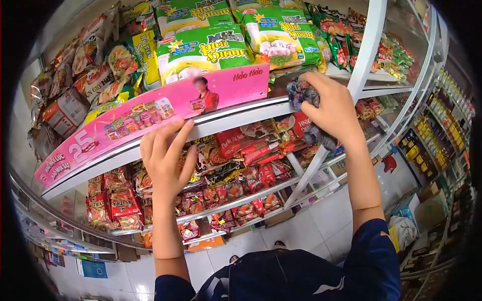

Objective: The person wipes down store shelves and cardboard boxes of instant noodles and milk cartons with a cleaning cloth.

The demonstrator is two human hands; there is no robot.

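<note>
Shop shelf with noodle packs, dark cloth in the right hand

Cloth (304, 95): dark grey, soft, crumpled, with finely ribbed texture; bunched against the upper shelf's front edge, one end hanging below the rail. Right hand (334, 108): fingers curled around the cloth, grasping it. Left hand (168, 160): bare, released, fingers spread, fingertips at the lower border of the pink strip.

Pink strip (175, 108): flat, glossy, printed, standing along the white rail (221, 119), which is straight and smooth.

Upper shelf: green packs (201, 52), pillow-shaped shiny plastic, stacked behind the pink strip; mixed packets (93, 75), crinkled, heaped at the picture's left. Lower shelf: red packets (251, 143), glossy, in close rows.

Edges and room: the pink strip ends just short of the cloth; a narrow gap runs between green packs and rail there. White post (369, 50), slanted, just beside the right hand. Tiled floor (306, 231) visible below.
</note>
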